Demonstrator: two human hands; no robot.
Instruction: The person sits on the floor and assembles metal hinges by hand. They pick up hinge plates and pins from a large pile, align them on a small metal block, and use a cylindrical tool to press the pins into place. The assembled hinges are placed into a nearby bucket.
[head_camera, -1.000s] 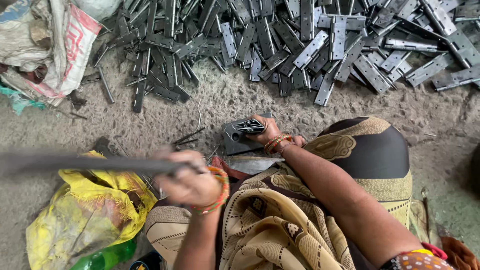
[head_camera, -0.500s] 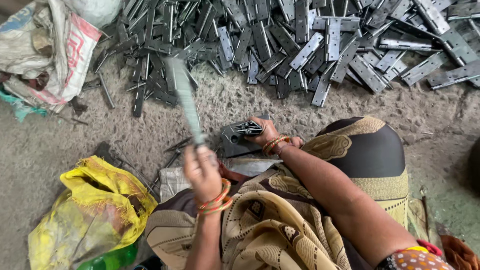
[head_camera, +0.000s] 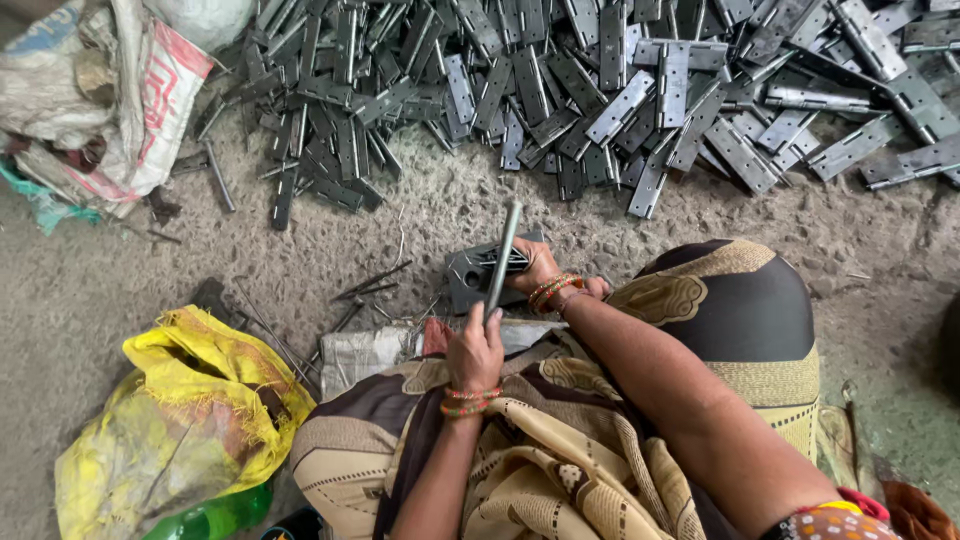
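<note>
My left hand (head_camera: 476, 350) grips a long grey metal bar (head_camera: 502, 255) by its lower end; the bar points away from me and its far end lies over a dark metal block (head_camera: 466, 279) on the ground. My right hand (head_camera: 537, 268) rests on that block and holds a small metal hinge piece (head_camera: 503, 260) against it. Both wrists carry orange and green bangles. My knees, draped in brown and beige patterned cloth, frame the block.
A wide heap of grey metal hinges (head_camera: 600, 90) covers the ground ahead. A white woven sack (head_camera: 110, 100) lies at the far left. A yellow sack (head_camera: 180, 410) and a green bottle (head_camera: 215, 518) sit near my left knee. Thin rods (head_camera: 365, 285) lie beside the block.
My left hand swung the bar from far out left, up, and down onto the block. The right hand stayed on the block.
</note>
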